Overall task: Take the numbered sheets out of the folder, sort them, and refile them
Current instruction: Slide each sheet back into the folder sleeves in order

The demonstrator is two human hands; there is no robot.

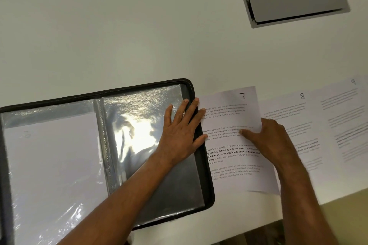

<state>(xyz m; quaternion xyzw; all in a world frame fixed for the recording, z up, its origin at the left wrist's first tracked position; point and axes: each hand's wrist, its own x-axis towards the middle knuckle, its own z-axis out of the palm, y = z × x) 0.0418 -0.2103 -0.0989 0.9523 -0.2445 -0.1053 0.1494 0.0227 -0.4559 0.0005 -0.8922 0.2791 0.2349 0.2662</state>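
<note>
While my left hand [180, 131] lies flat, fingers straight and spread, on the folder's [191, 83] empty right-hand sleeve [143, 125] at its right rim, I take this to be the refiling step. My right hand [268, 141] has sheet 7 [229, 157] by its right edge, thumb on top and the fingers apparently curled beneath, though I cannot see them. That sheet lies on the table [119, 26] near its front edge, its left margin tucked against the folder's rim. Sheet 8 [294, 113] and sheet 9 [346, 109] lie in a row to its right. Next, as I judge it, the sleeve mouth must be opened and sheet 7 slid in square. The sleeves are thin, glossy, crinkled plastic throwing glare; the left one holds a white sheet [49, 155]. The folder is dark, round-cornered, with a stitched border. Paper is limp and matte. A grey tray [294, 4] sits toward the far right corner.
</note>
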